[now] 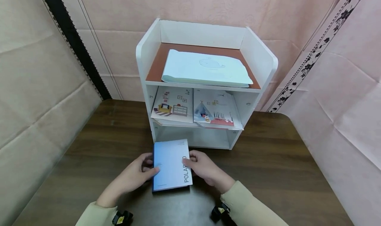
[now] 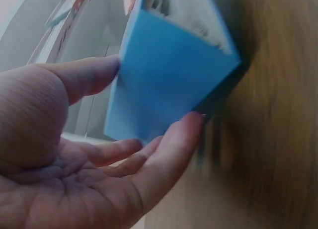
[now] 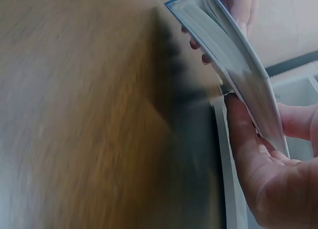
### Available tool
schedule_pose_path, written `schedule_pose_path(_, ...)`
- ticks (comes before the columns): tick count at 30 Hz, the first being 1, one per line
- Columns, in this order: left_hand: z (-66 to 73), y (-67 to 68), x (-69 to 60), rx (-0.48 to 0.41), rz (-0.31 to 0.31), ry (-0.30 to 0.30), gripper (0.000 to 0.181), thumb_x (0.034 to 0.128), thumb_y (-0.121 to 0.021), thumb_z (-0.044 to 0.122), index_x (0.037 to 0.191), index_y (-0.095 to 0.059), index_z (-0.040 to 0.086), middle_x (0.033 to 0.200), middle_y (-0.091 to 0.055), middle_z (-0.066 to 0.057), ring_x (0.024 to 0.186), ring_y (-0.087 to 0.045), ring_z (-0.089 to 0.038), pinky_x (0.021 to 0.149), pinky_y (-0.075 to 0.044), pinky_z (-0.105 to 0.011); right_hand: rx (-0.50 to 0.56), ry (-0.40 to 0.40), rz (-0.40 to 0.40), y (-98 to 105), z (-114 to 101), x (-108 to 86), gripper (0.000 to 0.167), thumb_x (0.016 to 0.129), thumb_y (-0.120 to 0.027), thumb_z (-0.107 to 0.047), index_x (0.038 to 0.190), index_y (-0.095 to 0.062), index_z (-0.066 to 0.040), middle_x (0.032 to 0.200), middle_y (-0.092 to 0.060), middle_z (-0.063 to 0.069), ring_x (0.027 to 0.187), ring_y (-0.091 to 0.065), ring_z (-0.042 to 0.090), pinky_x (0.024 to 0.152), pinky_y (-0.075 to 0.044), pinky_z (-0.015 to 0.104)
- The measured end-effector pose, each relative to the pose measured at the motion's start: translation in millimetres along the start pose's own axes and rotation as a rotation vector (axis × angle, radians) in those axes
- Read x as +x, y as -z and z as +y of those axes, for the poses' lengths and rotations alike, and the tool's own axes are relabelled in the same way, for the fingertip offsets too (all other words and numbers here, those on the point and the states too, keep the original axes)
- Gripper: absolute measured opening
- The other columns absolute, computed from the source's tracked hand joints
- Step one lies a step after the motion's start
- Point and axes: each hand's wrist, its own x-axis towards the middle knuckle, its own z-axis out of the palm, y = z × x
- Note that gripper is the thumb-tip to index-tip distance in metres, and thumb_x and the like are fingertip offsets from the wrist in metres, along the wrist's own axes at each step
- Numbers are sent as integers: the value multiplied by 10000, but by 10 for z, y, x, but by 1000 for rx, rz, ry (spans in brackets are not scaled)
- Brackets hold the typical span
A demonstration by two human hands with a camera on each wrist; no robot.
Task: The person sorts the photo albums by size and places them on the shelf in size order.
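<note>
Both hands hold a blue book above the table, in front of a small white shelf. Its cover fades from blue to pale, with dark lettering along the right edge. My left hand grips the left side, thumb on the cover. The right hand pinches the right side, thumb over the lettering. In the left wrist view, the left fingers reach under the book's blue spine. Pages show between slightly parted covers in the right wrist view, where the right fingers support it from below.
The white shelf stands at the back of the wooden table. On its brown top lies a pale blue book with a whale drawing. Two illustrated booklets lie on the middle level. Pale cloth hangs around the table.
</note>
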Motion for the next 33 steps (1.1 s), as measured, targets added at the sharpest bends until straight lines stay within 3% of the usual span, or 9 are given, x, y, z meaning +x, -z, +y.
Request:
schedule_pose_path(6,90,-232,50,-202,43,-83,732,861,-747,325,1454,-367,126,1340,-500,-131,1078,-595,-246,790,-546,-364,85,9,25,229,43,-66,405,1000,-555,-236,1336,-482,-21,1132,-663,121,973,-656,255,795,-548,421)
schedule_pose_path(10,122,-377,83,-358,51,-82,739,852,-760,294,1459,-357,172,1313,-530,-115,1040,-622,-232,783,-549,-361,122,21,55,333,69,-101,443,995,-560,-255,1361,-461,-27,1181,-647,122,1004,-644,259,824,-540,424)
schedule_pose_path(14,152,-477,99,-455,52,-82,741,857,-758,257,1464,-340,179,1261,-565,-120,1014,-640,-239,783,-552,-377,130,26,61,380,88,-120,454,994,-562,-260,1365,-453,-23,1193,-641,125,1002,-641,257,829,-539,419)
schedule_pose_path(22,199,-597,133,-508,71,-73,780,851,-767,226,1474,-304,151,1253,-534,-162,1068,-616,-280,806,-545,-379,141,11,64,417,113,-142,448,999,-551,-260,1371,-455,-31,1199,-639,123,993,-642,260,825,-540,420)
schedule_pose_path(33,199,-608,162,-560,13,-4,854,864,-751,260,1504,-209,94,1271,-504,-212,1104,-586,-298,842,-533,-375,81,4,82,435,115,-135,462,982,-569,-332,1345,-514,-50,1147,-657,118,965,-651,251,821,-545,414)
